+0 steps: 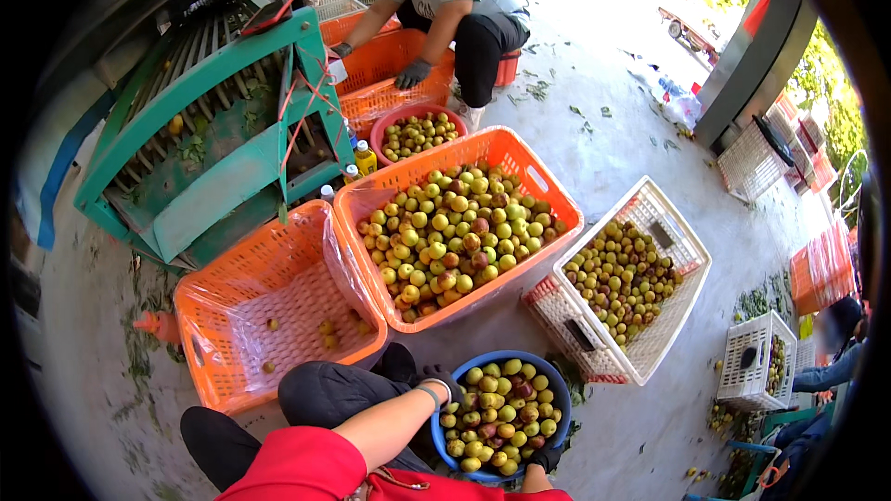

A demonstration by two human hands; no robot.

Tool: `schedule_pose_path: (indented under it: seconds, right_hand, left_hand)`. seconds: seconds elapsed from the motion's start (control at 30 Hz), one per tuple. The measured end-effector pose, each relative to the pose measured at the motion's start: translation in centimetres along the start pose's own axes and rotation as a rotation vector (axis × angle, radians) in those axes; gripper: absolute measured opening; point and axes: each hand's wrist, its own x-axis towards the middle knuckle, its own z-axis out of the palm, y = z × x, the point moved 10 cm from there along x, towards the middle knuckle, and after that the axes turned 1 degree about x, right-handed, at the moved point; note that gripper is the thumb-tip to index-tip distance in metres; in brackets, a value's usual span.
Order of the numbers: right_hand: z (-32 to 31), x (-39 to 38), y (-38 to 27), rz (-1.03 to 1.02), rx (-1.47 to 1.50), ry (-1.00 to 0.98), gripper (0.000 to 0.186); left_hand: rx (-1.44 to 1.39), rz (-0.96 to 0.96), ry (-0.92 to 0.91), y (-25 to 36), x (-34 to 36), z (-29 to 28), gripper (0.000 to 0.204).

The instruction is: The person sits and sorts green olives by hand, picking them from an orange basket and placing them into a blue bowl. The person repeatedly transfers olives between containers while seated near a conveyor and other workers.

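Observation:
A round blue tub (pixel 436 429), full of yellow-green fruit (pixel 501 413) with reddish-brown patches that look like jujubes, stands in front of my knees. My left hand (pixel 442 384), in a dark glove, is closed over the tub's upper left rim. At the lower right rim, my gloved right hand (pixel 546 457) holds the tub too, its fingers partly hidden. Beyond the tub is an orange crate (pixel 548 246) lined with clear plastic and heaped with the same fruit. Left of that, another lined orange crate (pixel 209 334) has only a few fruits on its bottom.
A white crate (pixel 682 301) of smaller, browner fruit stands to the right. A green sorting machine (pixel 213 213) with rollers fills the far left. Another person (pixel 459 14) in gloves leans over orange crates (pixel 394 60), near a red basin (pixel 379 134) of fruit. Bottles (pixel 365 160) stand beside it.

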Motion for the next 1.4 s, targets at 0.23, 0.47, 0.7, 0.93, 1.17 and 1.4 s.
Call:
schedule_pose_path:
  seconds: [0.23, 0.47, 0.7, 0.93, 1.17, 1.4]
  right_hand:
    - [1.0, -0.8, -5.1, -0.101, -0.013, -0.046, 0.050]
    - [-0.6, -2.0, -11.7, -0.262, -0.079, -0.046, 0.049]
    - [-4.9, -8.2, -18.6, -0.468, -0.156, -0.052, 0.049]
    - [-16.9, -15.4, -35.5, -0.793, -0.364, -0.069, 0.048]
    - [-11.5, -16.3, -64.8, -1.205, -0.987, -0.286, 0.042]
    - [-8.7, -18.1, -69.7, -1.079, -1.281, -0.082, 0.054]
  left_hand:
    - [-0.181, 0.160, -0.159, -0.5, 10.8, 7.3, 0.096]
    - [-0.339, 0.231, -0.077, 2.4, 4.2, 2.4, 0.041]
    - [-0.526, 0.240, 0.185, -0.4, -0.5, -2.3, 0.031]
    - [-0.851, 0.270, 0.498, -3.2, -3.9, -8.4, 0.050]
    - [-0.836, 0.483, 0.402, 3.4, 2.8, -10.1, 0.035]
    - [-0.716, 0.458, 0.402, 5.5, 0.9, -10.7, 0.038]
